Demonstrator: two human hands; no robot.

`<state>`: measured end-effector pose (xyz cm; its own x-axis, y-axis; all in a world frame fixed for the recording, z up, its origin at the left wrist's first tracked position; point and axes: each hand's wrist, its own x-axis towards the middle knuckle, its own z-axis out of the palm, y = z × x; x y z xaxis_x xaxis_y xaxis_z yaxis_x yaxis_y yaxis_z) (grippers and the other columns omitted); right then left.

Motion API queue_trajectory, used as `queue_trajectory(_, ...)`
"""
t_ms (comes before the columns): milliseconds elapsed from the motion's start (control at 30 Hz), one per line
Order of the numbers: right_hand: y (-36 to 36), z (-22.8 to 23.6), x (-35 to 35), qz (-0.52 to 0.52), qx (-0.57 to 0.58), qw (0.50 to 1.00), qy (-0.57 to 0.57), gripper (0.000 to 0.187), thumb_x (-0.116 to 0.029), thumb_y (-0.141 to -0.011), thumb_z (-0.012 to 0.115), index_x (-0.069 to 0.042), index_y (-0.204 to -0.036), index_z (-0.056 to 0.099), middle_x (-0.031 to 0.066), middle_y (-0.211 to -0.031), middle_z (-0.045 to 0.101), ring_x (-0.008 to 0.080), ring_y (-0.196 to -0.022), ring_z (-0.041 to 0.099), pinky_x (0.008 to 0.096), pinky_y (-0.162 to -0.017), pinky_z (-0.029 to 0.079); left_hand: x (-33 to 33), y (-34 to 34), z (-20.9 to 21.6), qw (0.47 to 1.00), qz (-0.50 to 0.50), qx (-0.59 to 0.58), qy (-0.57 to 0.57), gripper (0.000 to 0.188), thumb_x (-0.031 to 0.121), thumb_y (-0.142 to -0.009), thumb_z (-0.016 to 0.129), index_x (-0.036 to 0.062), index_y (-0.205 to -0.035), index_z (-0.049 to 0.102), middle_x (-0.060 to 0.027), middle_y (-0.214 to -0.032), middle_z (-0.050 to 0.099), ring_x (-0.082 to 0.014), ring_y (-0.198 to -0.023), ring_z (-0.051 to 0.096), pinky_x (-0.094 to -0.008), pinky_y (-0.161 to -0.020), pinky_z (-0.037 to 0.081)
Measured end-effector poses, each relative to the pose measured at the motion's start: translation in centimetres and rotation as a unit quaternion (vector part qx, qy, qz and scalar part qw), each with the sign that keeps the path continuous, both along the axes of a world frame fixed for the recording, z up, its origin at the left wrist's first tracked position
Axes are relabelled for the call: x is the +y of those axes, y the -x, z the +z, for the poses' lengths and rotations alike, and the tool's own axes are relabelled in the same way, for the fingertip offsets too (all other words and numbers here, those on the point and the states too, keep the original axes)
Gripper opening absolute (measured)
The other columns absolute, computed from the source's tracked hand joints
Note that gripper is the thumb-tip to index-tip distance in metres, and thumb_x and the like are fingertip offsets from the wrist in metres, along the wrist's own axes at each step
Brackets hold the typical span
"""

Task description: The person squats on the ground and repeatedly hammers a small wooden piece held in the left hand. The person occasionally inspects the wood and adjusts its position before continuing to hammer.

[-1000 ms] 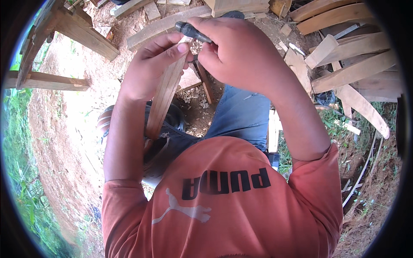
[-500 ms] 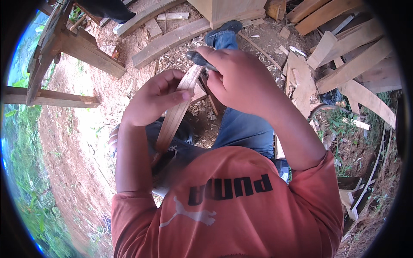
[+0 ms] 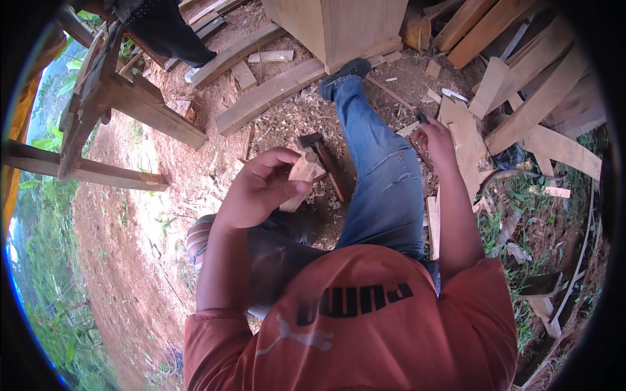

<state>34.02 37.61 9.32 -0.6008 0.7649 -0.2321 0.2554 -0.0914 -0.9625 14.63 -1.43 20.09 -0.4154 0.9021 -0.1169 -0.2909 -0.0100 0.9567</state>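
My left hand (image 3: 254, 192) pinches a short, pale piece of wood (image 3: 302, 171) between thumb and fingers, above my lap. The wood points toward the camera, so most of its length is foreshortened. Out to the right, beyond my knee, my right hand (image 3: 438, 141) is closed on a dark-handled tool (image 3: 420, 116). Its black end sticks out past the fingers; the rest is hard to make out. On the ground between my legs lies a hatchet-like tool with a dark head (image 3: 309, 140) and a brown wooden handle (image 3: 332, 174).
Wood shavings (image 3: 287, 111) and curved planks (image 3: 270, 94) cover the ground ahead. A large wooden block (image 3: 362, 32) stands beyond my foot. Boards (image 3: 528, 72) are heaped at the right. A timber frame (image 3: 156, 111) stands at the left, near another person's dark-clothed leg (image 3: 171, 32).
My right hand has left the end of the wood and swung right with the dark-handled tool. My left hand has tilted the wood, its end now toward the camera.
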Motion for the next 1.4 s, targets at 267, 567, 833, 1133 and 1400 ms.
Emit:
queue_trajectory(267,-20.9,-20.9,7.1,0.048,-0.496,0.867,0.024,0.038,-0.035,-0.103,0.062,0.000,-0.096,0.072,0.0131,-0.076,0.072,0.0248,-0.053,0.065,0.0417,-0.047,0.053,1.1,-0.5,-1.8,0.993,0.041,0.091,-0.060,0.036,-0.012,-0.094,0.075,0.0035,-0.125,0.064,-0.0057,-0.124,0.066,-0.0163,-0.118,0.066,-0.0329,-0.103,0.054)
queue_trajectory(567,-38.2,-31.3,3.9,0.097,-0.472,0.868,-0.120,0.026,-0.007,-0.097,0.062,-0.013,-0.116,0.077,0.0126,-0.094,0.080,0.0298,-0.077,0.077,0.0461,-0.068,0.061,3.2,-0.9,-3.1,0.941,0.080,0.311,0.104,0.030,-0.003,-0.093,0.081,0.0015,-0.120,0.070,-0.0089,-0.118,0.071,-0.0184,-0.118,0.070,-0.0345,-0.105,0.056)
queue_trajectory(833,-29.5,-22.3,3.1,0.042,-0.621,0.748,-0.230,0.032,-0.010,-0.089,0.068,-0.014,-0.118,0.079,0.0195,-0.119,0.077,0.0419,-0.110,0.075,0.0512,-0.099,0.059,4.6,-1.4,-3.2,0.909,0.101,0.359,0.184,0.026,0.003,-0.093,0.082,-0.0001,-0.118,0.074,-0.0116,-0.119,0.074,-0.0217,-0.107,0.076,-0.0369,-0.099,0.063)
queue_trajectory(1133,-0.4,-10.2,3.3,-0.003,-0.115,0.938,-0.328,0.033,-0.012,-0.092,0.067,-0.007,-0.125,0.071,0.0137,-0.113,0.075,0.0304,-0.103,0.074,0.0408,-0.093,0.058,5.5,0.0,-6.4,0.874,0.130,0.388,0.260,0.023,0.013,-0.092,0.077,-0.0015,-0.111,0.075,-0.0172,-0.105,0.081,-0.0304,-0.098,0.080,-0.0392,-0.089,0.063)
queue_trajectory(1400,14.9,-23.8,-10.8,0.310,-0.390,0.861,-0.101,0.050,-0.025,-0.090,0.069,0.006,-0.129,0.072,0.0302,-0.135,0.070,0.0396,-0.132,0.067,0.0454,-0.111,0.054,7.0,2.8,-14.6,0.827,0.199,0.406,0.334,0.026,0.022,-0.089,0.081,0.0010,-0.104,0.075,-0.0191,-0.097,0.080,-0.0351,-0.092,0.079,-0.0425,-0.083,0.061)
